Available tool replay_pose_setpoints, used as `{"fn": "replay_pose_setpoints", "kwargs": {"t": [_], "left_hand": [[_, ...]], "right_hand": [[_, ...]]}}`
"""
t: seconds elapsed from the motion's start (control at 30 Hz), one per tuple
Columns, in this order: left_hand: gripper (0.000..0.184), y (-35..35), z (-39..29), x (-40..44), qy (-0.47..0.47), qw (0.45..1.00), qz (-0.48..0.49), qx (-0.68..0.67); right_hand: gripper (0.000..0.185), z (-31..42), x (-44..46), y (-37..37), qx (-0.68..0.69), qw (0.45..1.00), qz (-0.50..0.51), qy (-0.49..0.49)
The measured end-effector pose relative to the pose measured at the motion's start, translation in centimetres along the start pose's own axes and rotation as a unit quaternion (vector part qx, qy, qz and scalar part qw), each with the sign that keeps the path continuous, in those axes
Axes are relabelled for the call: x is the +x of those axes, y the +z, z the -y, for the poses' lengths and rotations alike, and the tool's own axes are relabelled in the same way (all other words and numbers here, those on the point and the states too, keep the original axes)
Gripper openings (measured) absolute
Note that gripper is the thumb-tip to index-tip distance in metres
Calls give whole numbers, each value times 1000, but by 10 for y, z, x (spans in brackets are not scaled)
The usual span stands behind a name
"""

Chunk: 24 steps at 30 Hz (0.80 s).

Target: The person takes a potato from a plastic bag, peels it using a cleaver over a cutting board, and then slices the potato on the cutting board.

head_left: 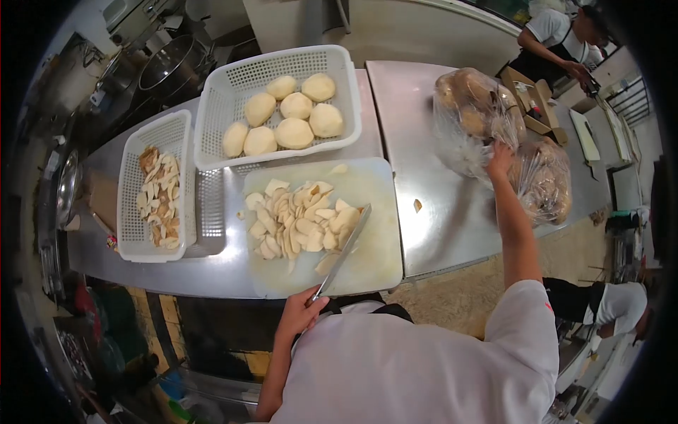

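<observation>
My left hand (302,311) is closed round the handle of a knife (342,254), whose blade lies against a pile of pale sliced pieces (300,219) on a white cutting board (374,275). My right arm stretches out to the right, and my right hand (501,158) touches clear plastic between two bags; its fingers are partly hidden by the plastic. The upper bag (470,106) and the lower bag (544,184) hold brown, round things. Several peeled, round pieces (294,132) sit in a large white basket (205,127).
A smaller white basket (127,212) at the left holds peels and pale pieces. Behind the bags, an open cardboard box (530,106) stands on the metal table (417,247). One person (558,42) stands at the upper right, another (614,304) at the lower right.
</observation>
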State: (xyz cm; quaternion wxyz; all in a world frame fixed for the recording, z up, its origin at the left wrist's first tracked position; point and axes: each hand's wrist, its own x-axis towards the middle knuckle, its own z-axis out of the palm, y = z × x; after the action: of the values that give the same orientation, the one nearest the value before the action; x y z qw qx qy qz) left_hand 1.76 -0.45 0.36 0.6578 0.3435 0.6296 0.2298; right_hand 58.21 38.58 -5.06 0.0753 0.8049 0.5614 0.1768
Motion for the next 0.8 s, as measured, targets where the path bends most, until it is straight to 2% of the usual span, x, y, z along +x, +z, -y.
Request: {"fn": "replay_pose_setpoints", "kwargs": {"t": [0.1, 0.13, 0.2, 0.23, 0.3, 0.33, 0.4, 0.5, 0.63, 0.8], "left_hand": [[45, -2, 1, 3, 6, 1000, 21, 3], [45, -3, 0, 3, 7, 1000, 25, 3], [45, -4, -2, 5, 4, 1000, 29, 2], [45, -3, -4, 4, 6, 1000, 25, 13], [46, -5, -4, 2, 9, 1000, 20, 22], [45, -6, -5, 2, 6, 1000, 16, 17], [45, -6, -3, 5, 7, 999, 29, 17], [44, -13, 5, 11, 14, 999, 34, 14], [42, -20, 6, 14, 11, 999, 46, 0], [40, -26, -2, 12, 18, 998, 60, 19]], "right_hand": [[78, -25, 17, 45, 19, 998, -58, -18], [78, -26, 15, 45, 18, 998, -53, -20], [79, -31, 11, 39, 43, 990, -120, -58], [79, -26, -1, 17, 43, 990, -117, -62], [72, 1, -35, -39, 106, 993, -24, -47], [72, 9, -39, -35, 105, 993, -24, -45], [74, 10, -53, -21, 143, 980, -83, -113], [70, 21, -74, -21, 196, 967, -87, -138], [56, 43, -95, -50, 178, 975, -51, -124], [53, 61, -132, -65, 196, 971, -53, -129]]}}
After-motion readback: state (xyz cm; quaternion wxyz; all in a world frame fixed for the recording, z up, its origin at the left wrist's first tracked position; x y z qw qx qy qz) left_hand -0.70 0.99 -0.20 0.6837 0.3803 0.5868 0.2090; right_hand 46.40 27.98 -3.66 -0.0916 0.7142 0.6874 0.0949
